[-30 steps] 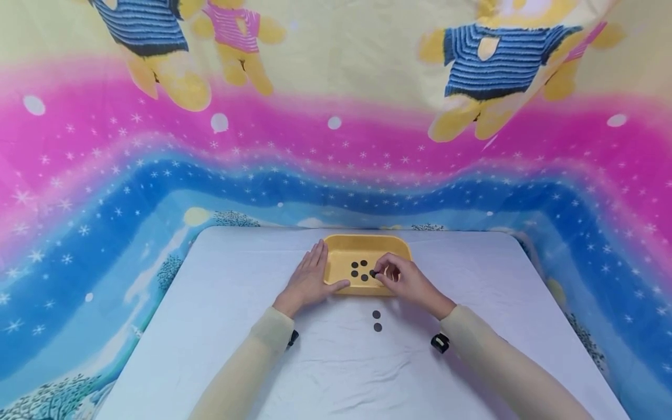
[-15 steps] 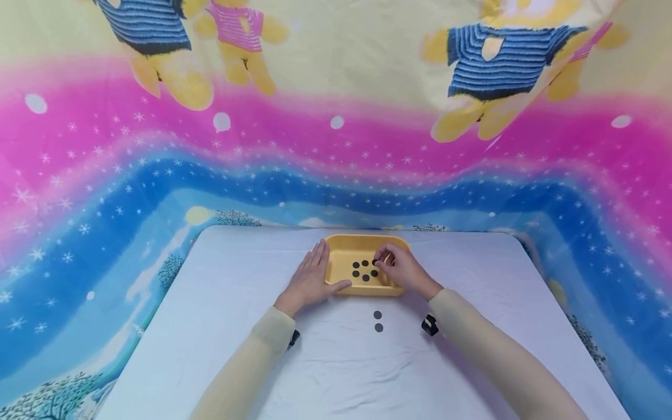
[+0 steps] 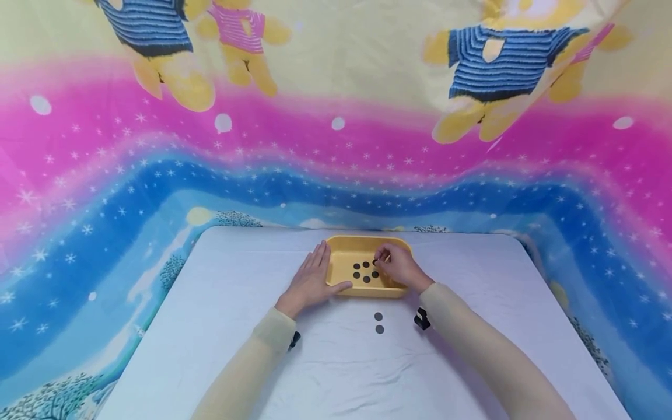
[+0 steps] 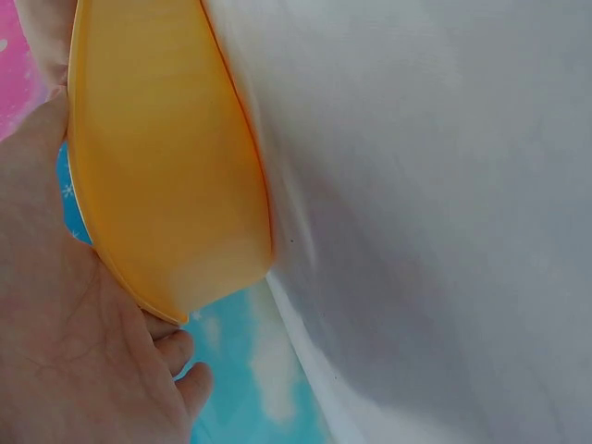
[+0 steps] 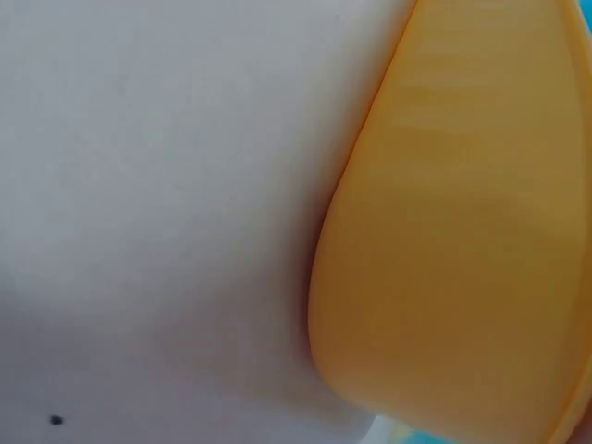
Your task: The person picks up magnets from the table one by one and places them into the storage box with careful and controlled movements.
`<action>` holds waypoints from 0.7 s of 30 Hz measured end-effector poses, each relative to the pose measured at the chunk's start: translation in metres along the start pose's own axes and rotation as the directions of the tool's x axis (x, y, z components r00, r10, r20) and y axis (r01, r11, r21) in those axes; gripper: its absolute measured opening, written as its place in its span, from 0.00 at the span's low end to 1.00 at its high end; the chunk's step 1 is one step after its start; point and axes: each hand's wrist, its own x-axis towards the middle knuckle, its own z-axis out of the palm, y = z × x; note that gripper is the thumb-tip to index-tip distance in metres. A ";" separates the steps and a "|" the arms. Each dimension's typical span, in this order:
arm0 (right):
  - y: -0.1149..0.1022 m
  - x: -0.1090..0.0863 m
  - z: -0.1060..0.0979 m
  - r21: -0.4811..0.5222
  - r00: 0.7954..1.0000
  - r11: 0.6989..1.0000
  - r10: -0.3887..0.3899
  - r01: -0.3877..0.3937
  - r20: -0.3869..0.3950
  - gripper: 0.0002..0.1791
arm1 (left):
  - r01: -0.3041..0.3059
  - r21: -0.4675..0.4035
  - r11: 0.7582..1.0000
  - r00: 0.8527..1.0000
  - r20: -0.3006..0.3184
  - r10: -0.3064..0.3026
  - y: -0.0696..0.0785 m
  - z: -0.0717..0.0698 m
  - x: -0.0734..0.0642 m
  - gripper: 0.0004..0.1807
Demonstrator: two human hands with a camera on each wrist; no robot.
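Observation:
A yellow rectangular tray (image 3: 346, 248) with raised walls stands at the far side of the table. My left hand (image 3: 310, 280) rests along its left rim, fingers straight and thumb across the front corner. The left wrist view has the palm (image 4: 74, 333) against the yellow wall. Inside the tray, my right hand (image 3: 397, 265) pinches a small black disc (image 3: 375, 262) between thumb and fingertips, low over the floor. Several similar discs (image 3: 366, 279) lie flat to its left in two rows. The right wrist view is filled by the tray's outer wall (image 5: 453, 259); the fingers are hidden there.
Two more black discs (image 3: 378, 317) lie one behind the other on the white tablecloth (image 3: 336, 373), in front of the tray. A patterned curtain (image 3: 336, 157) hangs behind and on both sides of the table. Black wrist cameras (image 3: 422, 319) sit below the sleeves.
A disc that the right hand held now lies at the right end of the front row. The right hand has moved slightly back with another disc. The left hand has stayed put.

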 end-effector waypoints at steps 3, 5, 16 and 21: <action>0.002 0.004 0.001 -0.015 1.000 1.000 -0.002 0.002 0.016 0.04 | -0.007 0.004 1.000 1.000 -0.002 0.007 0.000 -0.001 0.000 0.66; 0.004 0.007 0.002 -0.032 1.000 0.999 -0.008 0.008 0.023 0.04 | -0.010 0.004 1.000 1.000 -0.002 0.010 0.000 -0.001 0.000 0.66; 0.006 0.013 0.006 -0.114 0.998 0.993 -0.014 0.021 0.062 0.04 | -0.011 0.000 1.000 1.000 -0.004 0.011 0.000 0.000 -0.003 0.66; 0.006 0.014 0.007 -0.136 0.997 0.991 -0.004 0.015 0.077 0.03 | -0.010 0.011 1.000 1.000 -0.004 0.010 -0.001 0.000 -0.002 0.66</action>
